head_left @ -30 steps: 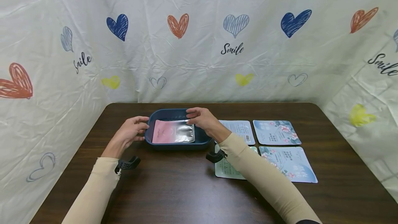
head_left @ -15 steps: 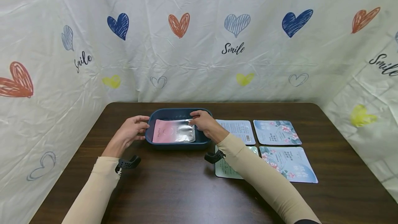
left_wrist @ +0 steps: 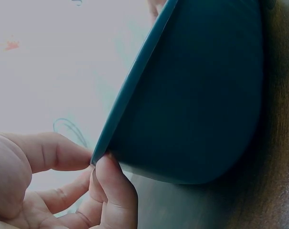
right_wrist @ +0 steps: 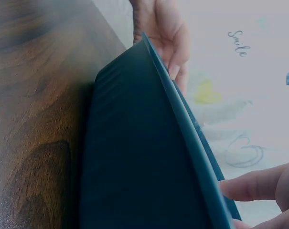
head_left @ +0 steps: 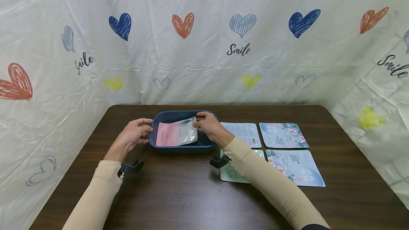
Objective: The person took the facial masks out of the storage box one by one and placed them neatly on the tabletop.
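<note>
A dark blue oval basin (head_left: 166,148) stands on the table in the head view. Inside it lies a pink and silver sachet (head_left: 167,134), its right end raised and slightly askew. My right hand (head_left: 211,127) pinches that silver end between thumb and fingers; the grip itself is partly hidden. At the basin's left side, my left hand (head_left: 131,136) pinches the rim, and in the left wrist view the thumb and a finger (left_wrist: 118,191) meet on the basin's rim (left_wrist: 130,86). The right wrist view shows the basin's outer wall (right_wrist: 130,129), with the right thumb (right_wrist: 249,185) by its rim.
To the right on the brown table (head_left: 179,191) lie several flat sachets: a white-blue one (head_left: 244,134), a blue floral one (head_left: 282,136), another blue floral one (head_left: 298,168) and a green one (head_left: 231,171), partly under the right forearm. A white printed curtain (head_left: 204,63) hangs behind.
The sachet's silver end has lifted and swung up and slightly left, with my right hand now pinching it. My left hand has kept its place on the rim.
</note>
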{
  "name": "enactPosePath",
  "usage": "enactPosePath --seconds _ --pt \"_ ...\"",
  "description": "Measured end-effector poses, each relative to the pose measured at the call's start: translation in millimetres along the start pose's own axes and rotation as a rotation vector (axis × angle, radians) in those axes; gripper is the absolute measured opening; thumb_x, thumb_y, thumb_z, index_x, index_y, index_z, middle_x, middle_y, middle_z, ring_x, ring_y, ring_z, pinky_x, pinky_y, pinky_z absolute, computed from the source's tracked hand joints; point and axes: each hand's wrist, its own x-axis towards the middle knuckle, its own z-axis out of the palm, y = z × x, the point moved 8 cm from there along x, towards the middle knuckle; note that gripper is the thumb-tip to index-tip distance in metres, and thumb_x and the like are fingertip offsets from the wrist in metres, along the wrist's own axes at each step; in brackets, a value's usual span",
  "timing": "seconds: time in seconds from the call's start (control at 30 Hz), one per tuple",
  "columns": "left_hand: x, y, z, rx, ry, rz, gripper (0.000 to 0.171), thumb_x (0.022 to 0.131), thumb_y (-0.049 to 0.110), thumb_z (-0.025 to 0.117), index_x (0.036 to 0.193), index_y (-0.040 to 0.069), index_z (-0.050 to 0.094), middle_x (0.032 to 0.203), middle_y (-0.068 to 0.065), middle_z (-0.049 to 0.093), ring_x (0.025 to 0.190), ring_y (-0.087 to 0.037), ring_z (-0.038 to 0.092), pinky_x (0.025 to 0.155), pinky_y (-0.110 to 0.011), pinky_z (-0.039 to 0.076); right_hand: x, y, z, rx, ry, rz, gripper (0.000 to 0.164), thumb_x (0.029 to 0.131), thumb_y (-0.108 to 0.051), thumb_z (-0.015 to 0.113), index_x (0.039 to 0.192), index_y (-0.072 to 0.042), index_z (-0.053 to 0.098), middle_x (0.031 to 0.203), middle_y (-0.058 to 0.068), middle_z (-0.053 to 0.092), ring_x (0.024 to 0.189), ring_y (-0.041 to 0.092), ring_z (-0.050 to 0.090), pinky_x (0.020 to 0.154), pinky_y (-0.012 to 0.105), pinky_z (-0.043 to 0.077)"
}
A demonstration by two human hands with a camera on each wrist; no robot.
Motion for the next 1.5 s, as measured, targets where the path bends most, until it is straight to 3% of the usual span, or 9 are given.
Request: enactPosePath --seconds 0.2,0.4,0.63,0.9,1.07,1.5 --pt "-0.8 -0.3 -0.3 0.005 0.004 0.003 0.047 0.103 0.011 0.055 0.149 0.007 0.046 0.13 -0.022 0.06 0.1 -0.029 0.062 0.075 -0.03 0.059 -2 1 8 -0.044 -0.044 0.009 0.048 0.095 0.011 0.059 0.142 0.005 0.051 0.135 0.024 0.058 0.116 0.031 0.062 0.098 0.046 0.053" --pt "-0.4 0.2 2.2 0.0 -0.006 0.018 0.046 0.103 0.011 0.054 0.148 0.006 0.047 0.129 -0.023 0.061 0.101 -0.03 0.061 0.075 -0.031 0.059 -5 4 13 -0.162 -0.075 0.012 0.036 0.096 0.004 0.062 0.133 0.005 0.06 0.119 0.02 0.066 0.093 0.021 0.066 0.082 0.039 0.06" --pt "-1.0 3.3 3.7 0.002 -0.009 0.022 0.046 0.103 0.011 0.054 0.148 0.007 0.047 0.129 -0.022 0.06 0.101 -0.03 0.061 0.075 -0.03 0.059 -12 2 12 -0.246 -0.114 0.003 0.029 0.096 -0.003 0.066 0.124 0.004 0.063 0.109 0.016 0.07 0.09 0.022 0.071 0.08 0.041 0.061" --pt "-0.8 4.9 3.6 0.017 -0.008 0.018 0.046 0.103 0.011 0.054 0.149 0.006 0.046 0.126 -0.02 0.06 0.097 -0.027 0.061 0.076 -0.031 0.059 -17 -11 2 -0.219 -0.03 -0.06 0.028 0.095 -0.011 0.071 0.118 0.005 0.068 0.098 0.016 0.074 0.082 0.023 0.075 0.074 0.039 0.062" --pt "-1.1 3.7 2.0 0.021 0.002 0.005 0.047 0.103 0.012 0.054 0.149 0.007 0.046 0.129 -0.019 0.059 0.097 -0.027 0.06 0.076 -0.03 0.059 -19 -15 -1 -0.176 -0.019 -0.078 0.025 0.096 -0.01 0.068 0.115 0.007 0.069 0.093 0.016 0.073 0.077 0.02 0.074 0.073 0.038 0.062" --pt "-2.3 1.2 0.1 0.029 0.018 0.015 0.048 0.104 0.014 0.054 0.15 0.008 0.045 0.133 -0.019 0.06 0.099 -0.028 0.064 0.079 -0.03 0.06 -28 -22 -23 -0.158 -0.016 -0.081 0.033 0.101 -0.017 0.063 0.126 0.005 0.066 0.103 0.014 0.072 0.084 0.019 0.073 0.079 0.038 0.061"
